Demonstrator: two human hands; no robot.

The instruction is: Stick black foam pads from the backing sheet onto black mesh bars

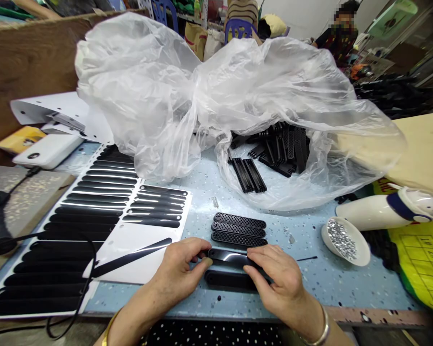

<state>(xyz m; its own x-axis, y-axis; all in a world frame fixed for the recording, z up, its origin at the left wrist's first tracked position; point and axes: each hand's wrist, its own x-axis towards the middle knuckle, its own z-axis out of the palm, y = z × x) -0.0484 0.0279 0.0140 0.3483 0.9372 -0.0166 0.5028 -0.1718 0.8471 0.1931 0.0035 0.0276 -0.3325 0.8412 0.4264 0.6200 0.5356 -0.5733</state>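
Note:
My left hand [180,271] and my right hand [277,276] pinch the two ends of a glossy black oblong strip [229,257] just above the blue speckled table [310,278]. A matte black bar [227,281] lies directly under it. Three black mesh-patterned bars [239,229] lie in a row just beyond the hands. To the left, white sheets [140,240] carry rows of glossy black oblong stickers [94,197]. One peeled black strip [133,257] lies slanted across the nearer sheet.
A big crumpled clear plastic bag [202,96] holds a pile of black comb-like parts [277,149]. At the right stand a white bowl of small rhinestones [344,240] and a white tool [389,209]. A white box [46,151] and black cable [57,288] sit at the left. Another person [341,33] sits far back.

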